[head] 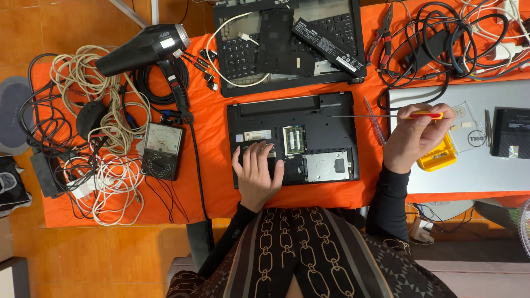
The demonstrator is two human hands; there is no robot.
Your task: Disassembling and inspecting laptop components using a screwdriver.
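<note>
Patterned garment (314, 254) is seen nearest, at bottom centre, with black sleeves (389, 201) above it. Left hand (256, 168) is laid flat, fingers spread, on the open laptop base (292, 138); nothing is grasped by it. Right hand (414, 135) is closed around a screwdriver (386, 116) with a red-yellow handle; its thin shaft is pointed left, tip over the base's upper right part. The base is placed underside up at centre of the orange cloth (210, 187), memory module (293, 139) and silver drive (327, 165) exposed. Just above it a second dismantled laptop (237, 55) is seen, with a battery (326, 44) laid across it. A yellow box (437, 157) and silver laptop (475, 171) are found at right. Pliers (385, 30) and black cables (441, 44) are seen upper right. At left a multimeter (162, 150), hair dryer (143, 49) and tangled white cords (105, 138) are laid.
</note>
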